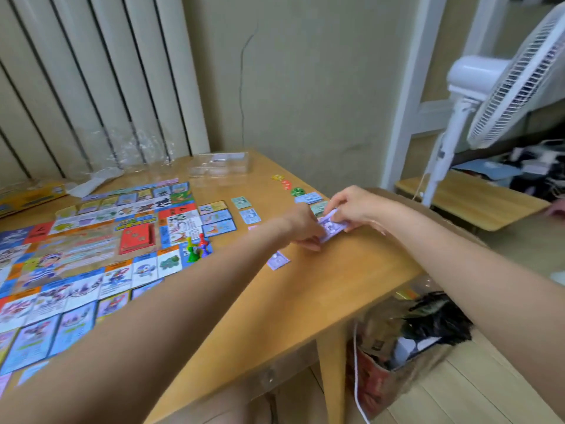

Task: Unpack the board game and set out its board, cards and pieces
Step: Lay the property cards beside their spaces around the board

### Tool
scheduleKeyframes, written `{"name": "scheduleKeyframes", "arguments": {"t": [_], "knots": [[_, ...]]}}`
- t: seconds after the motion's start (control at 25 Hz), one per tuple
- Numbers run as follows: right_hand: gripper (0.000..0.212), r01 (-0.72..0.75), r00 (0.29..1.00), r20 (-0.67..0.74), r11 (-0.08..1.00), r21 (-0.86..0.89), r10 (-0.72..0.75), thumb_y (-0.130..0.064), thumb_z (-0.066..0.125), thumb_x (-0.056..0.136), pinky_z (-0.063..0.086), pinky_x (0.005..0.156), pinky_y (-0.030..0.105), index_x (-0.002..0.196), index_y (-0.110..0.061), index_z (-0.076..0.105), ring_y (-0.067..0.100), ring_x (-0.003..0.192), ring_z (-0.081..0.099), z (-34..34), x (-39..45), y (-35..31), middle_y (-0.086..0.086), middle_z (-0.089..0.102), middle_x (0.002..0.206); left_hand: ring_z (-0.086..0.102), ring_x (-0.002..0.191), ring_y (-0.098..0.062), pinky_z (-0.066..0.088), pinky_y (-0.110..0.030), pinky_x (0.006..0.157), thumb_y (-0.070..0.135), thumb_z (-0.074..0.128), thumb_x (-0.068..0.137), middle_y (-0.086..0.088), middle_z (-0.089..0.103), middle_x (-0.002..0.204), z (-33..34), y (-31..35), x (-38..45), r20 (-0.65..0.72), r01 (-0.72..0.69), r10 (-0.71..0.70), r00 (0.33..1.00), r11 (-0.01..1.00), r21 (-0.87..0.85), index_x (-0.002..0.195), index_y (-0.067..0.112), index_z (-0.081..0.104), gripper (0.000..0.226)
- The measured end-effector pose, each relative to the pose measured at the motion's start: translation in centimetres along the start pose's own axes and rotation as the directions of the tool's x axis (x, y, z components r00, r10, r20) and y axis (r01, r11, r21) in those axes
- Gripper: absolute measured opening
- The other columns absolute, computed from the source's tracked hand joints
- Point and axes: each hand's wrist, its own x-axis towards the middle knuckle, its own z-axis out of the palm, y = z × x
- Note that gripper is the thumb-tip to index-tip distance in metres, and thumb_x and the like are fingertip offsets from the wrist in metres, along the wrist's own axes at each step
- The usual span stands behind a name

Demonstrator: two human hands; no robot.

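Observation:
The colourful game board [91, 255] lies open on the left of the wooden table [321, 286]. A red card deck [137, 237] sits on the board, with several coloured pawns [197, 247] at its right corner. Both hands meet near the table's right edge on a purple stack of paper notes [331, 229]: my left hand [301, 226] pinches its near end, my right hand [354, 206] grips its far end. One purple note [277, 260] lies flat just in front. Small cards [244, 209] and round tokens [289, 183] lie beyond the hands.
A clear plastic tray [218, 166] and crumpled plastic wrap [122, 154] sit at the table's back. The yellow game box [30, 195] is at far left. A white standing fan [489, 96] rises on the right. A cluttered cardboard box [403, 341] stands on the floor below the table's edge.

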Motion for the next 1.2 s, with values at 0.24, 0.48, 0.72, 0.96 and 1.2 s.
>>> {"name": "scheduleKeyframes", "arguments": {"t": [0.24,0.48,0.72,0.96,1.2], "knots": [[0.016,-0.054,0.998,-0.031,0.923,-0.380,0.046,0.001,0.066,0.077,0.033,0.032,0.015,0.090,-0.008,0.067,0.012,0.046,0.049,-2.2,-0.7,1.9,0.001,0.051,0.058,0.061,0.099,-0.026,0.045,-0.030,0.079,0.020,0.060,0.087,-0.016,0.063,0.114,5.3,1.2,0.2,-0.084,-0.118,0.169,0.982,0.897,0.427,0.107,0.004,0.059,0.026],[0.022,-0.040,0.998,-0.054,0.834,-0.550,0.013,0.001,0.063,0.075,0.052,0.072,0.030,0.096,-0.004,0.065,0.030,0.093,0.063,-1.3,0.2,2.8,0.015,0.062,0.105,0.047,0.117,-0.028,0.039,-0.031,0.087,0.026,0.057,0.089,-0.017,0.058,0.120,5.9,1.1,1.1,-0.099,-0.160,0.251,0.963,0.828,0.537,0.114,0.001,0.059,0.035],[0.011,-0.014,0.992,-0.103,0.752,-0.659,-0.072,-0.005,0.059,0.081,0.041,0.071,0.030,0.086,-0.015,0.058,0.031,0.104,0.058,-0.9,0.8,1.5,0.010,0.062,0.110,0.050,0.113,-0.027,0.040,-0.031,0.084,0.026,0.061,0.087,-0.016,0.060,0.117,4.9,1.0,0.9,-0.079,-0.208,0.286,0.955,0.835,0.509,0.106,0.003,0.061,0.029],[0.024,0.221,0.973,0.028,0.887,-0.405,-0.230,0.002,0.048,0.082,0.044,0.062,0.024,0.086,-0.011,0.068,0.021,0.069,0.056,1.2,3.2,-4.1,0.007,0.061,0.079,0.054,0.114,-0.027,0.040,-0.031,0.092,0.021,0.059,0.087,-0.012,0.061,0.119,-3.1,-0.8,1.1,-0.169,-0.152,0.291,0.941,0.816,0.557,0.115,0.007,0.061,0.031],[0.021,0.382,0.915,0.250,0.881,-0.280,-0.317,0.001,0.048,0.087,0.045,0.052,0.017,0.098,-0.001,0.065,0.009,0.052,0.051,7.6,9.0,-12.9,0.008,0.060,0.077,0.055,0.115,-0.028,0.043,-0.031,0.094,0.013,0.055,0.087,-0.013,0.062,0.120,-14.1,-7.2,0.4,-0.296,0.002,0.193,0.936,0.834,0.551,0.116,0.007,0.062,0.031]]}}
